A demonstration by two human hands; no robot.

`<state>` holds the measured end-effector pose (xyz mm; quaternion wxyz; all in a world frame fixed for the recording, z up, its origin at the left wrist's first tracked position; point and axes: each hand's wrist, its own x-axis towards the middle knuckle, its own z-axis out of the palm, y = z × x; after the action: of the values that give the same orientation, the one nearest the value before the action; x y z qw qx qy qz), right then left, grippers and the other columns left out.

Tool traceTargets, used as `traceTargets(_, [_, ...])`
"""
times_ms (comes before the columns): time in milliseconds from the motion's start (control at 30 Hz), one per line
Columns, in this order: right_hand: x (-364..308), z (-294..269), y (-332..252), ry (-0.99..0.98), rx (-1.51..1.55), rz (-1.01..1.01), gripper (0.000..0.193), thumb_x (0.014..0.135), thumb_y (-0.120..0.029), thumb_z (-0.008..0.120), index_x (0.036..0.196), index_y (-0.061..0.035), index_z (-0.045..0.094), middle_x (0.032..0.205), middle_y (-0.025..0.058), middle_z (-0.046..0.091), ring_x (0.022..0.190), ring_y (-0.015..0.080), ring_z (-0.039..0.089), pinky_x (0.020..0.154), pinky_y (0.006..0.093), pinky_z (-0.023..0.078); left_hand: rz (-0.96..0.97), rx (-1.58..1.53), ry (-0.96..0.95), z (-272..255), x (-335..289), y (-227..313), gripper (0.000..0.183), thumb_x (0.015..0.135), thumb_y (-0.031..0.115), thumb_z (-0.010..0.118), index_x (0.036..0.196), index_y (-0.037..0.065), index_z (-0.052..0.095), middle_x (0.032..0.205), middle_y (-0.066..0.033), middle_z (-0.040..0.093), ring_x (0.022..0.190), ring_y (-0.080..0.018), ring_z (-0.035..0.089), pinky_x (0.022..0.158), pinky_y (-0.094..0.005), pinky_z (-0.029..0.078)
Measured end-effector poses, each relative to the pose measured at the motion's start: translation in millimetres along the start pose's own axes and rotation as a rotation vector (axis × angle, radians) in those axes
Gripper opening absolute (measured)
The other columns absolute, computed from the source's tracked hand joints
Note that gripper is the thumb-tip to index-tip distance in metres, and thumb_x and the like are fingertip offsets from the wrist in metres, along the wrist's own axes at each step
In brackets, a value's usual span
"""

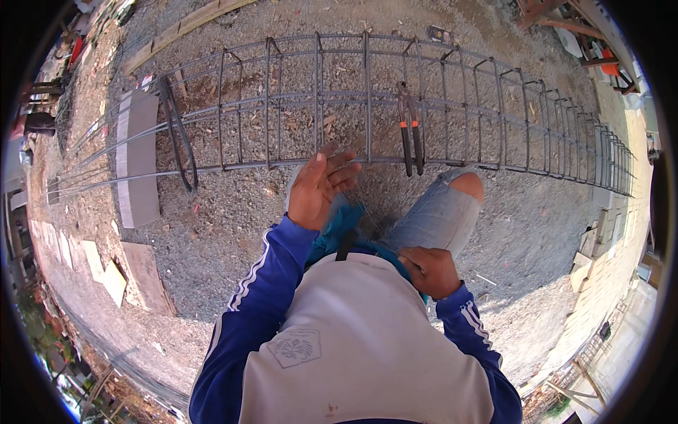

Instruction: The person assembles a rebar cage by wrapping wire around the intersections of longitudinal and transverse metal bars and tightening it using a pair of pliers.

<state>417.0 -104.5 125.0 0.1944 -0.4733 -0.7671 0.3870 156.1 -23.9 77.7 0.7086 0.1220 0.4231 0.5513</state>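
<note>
My left hand (316,187) is raised just in front of the near bar of a long rebar cage (367,102), palm partly turned up, fingers apart and slightly bent. No object shows clearly in it. At my waist, my right hand (429,271) is closed beside a teal cloth (342,227); what its fingers grip, if anything, is hidden. Pincers (410,134) with black and orange handles rest on the cage, handles toward me, right of my left hand. A few thin wire-like strands (376,225) show faintly between my legs.
Long bars run out leftward over a grey block (139,159). A bent steel loop (176,131) hangs on them. My knee (467,186) is close to the cage's near side. Flat boards (147,279) lie on the gravel at left, and a timber (187,27) lies beyond the cage.
</note>
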Motion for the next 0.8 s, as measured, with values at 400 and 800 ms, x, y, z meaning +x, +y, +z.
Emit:
traceTargets(400, [-85,-11,28,-0.128,0.164,0.625,0.014,0.084,-0.014,0.064,0.091,-0.0021,0.066,0.069,0.0166,0.065,0.061,0.0257,0.066,0.056,0.0327,0.048,0.288,0.035,-0.118,23,35,41,0.043,0.097,0.014,0.048,0.138,0.005,0.04,0.092,-0.0053,0.059,0.083,-0.0173,0.063,0.071,-0.0342,0.056])
traceTargets(800, [-80,-20,50,-0.188,0.045,0.449,0.019,0.079,-0.014,0.068,0.094,-0.0032,0.067,0.082,0.0138,0.066,0.078,0.0294,0.065,0.069,0.0368,0.051,0.221,0.523,-0.161,34,25,59,0.059,0.094,0.004,0.047,0.146,0.01,0.023,0.1,-0.0123,0.061,0.087,-0.023,0.067,0.066,-0.0319,0.059])
